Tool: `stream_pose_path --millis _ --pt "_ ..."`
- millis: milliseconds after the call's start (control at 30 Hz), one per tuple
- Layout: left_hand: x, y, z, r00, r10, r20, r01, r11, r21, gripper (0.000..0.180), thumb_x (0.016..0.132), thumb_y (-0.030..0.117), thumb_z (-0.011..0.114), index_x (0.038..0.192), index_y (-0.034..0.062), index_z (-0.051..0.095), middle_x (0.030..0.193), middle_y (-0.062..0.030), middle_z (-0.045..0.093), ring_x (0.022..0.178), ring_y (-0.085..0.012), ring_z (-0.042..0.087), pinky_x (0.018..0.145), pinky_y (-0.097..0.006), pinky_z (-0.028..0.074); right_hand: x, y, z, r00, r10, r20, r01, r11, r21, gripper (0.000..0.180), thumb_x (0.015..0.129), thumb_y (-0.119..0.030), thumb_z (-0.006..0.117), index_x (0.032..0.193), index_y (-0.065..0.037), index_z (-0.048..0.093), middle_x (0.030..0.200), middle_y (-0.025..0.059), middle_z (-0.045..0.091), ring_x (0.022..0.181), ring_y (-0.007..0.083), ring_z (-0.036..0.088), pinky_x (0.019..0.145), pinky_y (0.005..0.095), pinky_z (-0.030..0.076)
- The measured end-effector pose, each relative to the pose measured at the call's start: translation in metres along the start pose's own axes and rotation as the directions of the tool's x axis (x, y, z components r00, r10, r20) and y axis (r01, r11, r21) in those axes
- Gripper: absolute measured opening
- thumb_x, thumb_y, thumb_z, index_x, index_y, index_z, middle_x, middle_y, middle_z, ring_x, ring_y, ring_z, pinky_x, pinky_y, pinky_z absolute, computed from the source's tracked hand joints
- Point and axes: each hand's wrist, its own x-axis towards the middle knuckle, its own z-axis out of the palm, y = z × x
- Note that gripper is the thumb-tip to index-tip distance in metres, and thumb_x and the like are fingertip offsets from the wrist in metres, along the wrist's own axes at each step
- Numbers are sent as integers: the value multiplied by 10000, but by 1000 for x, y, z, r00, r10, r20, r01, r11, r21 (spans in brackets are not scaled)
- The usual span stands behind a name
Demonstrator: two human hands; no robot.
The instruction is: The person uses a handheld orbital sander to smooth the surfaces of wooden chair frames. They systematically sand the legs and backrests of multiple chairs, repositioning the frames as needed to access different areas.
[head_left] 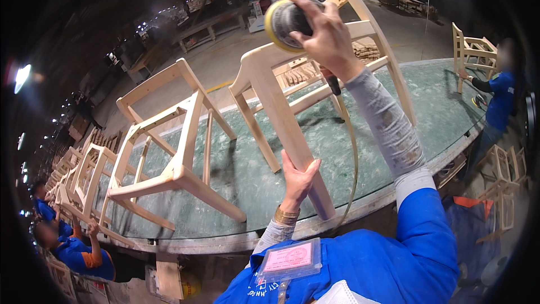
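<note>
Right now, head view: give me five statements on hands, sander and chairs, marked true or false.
1. The right hand holds a round sander. True.
2. The left hand is on the sander too. False: it is at the near chair leg.
3. Another chair frame stands to the left of that chair. True.
4. The tabletop is bright red. False: it is green.
5. A hose hangs down below the right hand. True.
</note>
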Motion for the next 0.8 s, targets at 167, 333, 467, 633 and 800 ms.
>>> stream_pose_path --millis 167,333,467,633,800 --pt "-1 -4 -8 997 73 -24 -72 996 46 517 748 26 721 1119 69 363 898 -42 503 764 -128 558 638 -263 500 -45 -12 -25 992 94 84 -104 986 128 662 681 -114 753 1280 -237 499 1074 182 523 940 357 581 802 424 507" --pt "-14 -17 -11 999 45 26 -47 992 114 532 730 -9 704 1127 77 360 893 -45 522 744 -140 576 628 -277 514 -84 -52 -35 937 89 337 -156 971 179 654 682 -104 731 1277 -257 506 1042 198 481 827 379 615 760 427 527" --pt "-17 -14 -4 999 -33 20 32 999 27 522 717 60 738 1102 60 385 934 -47 487 836 -131 524 698 -293 482 -70 -62 -19 945 90 315 -146 976 158 651 686 -76 728 1277 -234 504 1059 206 480 868 364 593 773 410 517" --pt "-18 -13 -8 1000 5 5 -5 1000 30 510 728 42 728 1101 65 382 943 -43 487 819 -133 529 686 -290 486 -75 -73 -22 940 44 339 -96 985 141 629 689 -79 715 1263 -240 516 1085 192 479 882 387 598 772 426 514" --pt "-13 -9 -5 999 34 -6 -34 999 3 505 734 47 728 1101 70 382 933 -48 495 801 -134 538 663 -293 491 -69 -79 -17 914 93 394 -155 979 128 659 671 -88 733 1271 -256 516 1103 201 482 899 404 604 792 433 518"
